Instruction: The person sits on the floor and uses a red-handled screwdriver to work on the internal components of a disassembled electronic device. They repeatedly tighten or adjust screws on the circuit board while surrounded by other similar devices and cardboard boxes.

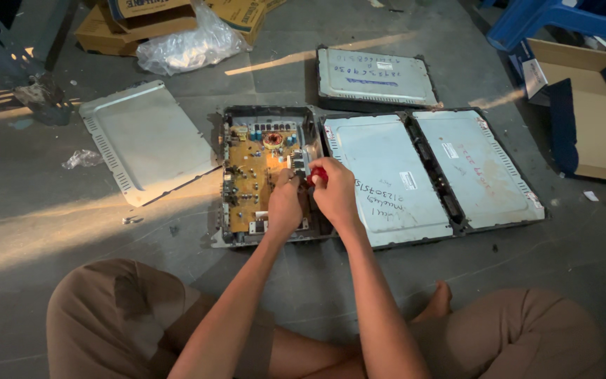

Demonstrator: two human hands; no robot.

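Position: the person sits cross-legged on a grey concrete floor (457, 267), both arms stretched forward over an opened metal case (269, 119)
Opened case: lies flat on the floor just ahead of the knees; its lid is off and a yellow-brown circuit board (250, 175) shows inside, with a copper coil and small blue parts near the far edge
Left hand (285, 203): closed, knuckles up, fingers curled down onto the right part of the board — what it pinches cannot be made out
Right hand (334, 193): closed in a grip around a red-handled tool (318, 175), held at the right edge of the board; the tool's tip is hidden behind the left hand
Hands together: touching or nearly so, side by side over the same spot
Loose cover (145, 140): a grey metal panel with slotted edges, flat on the floor left of the opened case
Closed units: two grey cases (436, 168) lie side by side — touching the opened case on its right; a third case (376, 77) lies beyond them
Surroundings: clear plastic bag (191, 45) and cardboard boxes (597, 119) at the far edges
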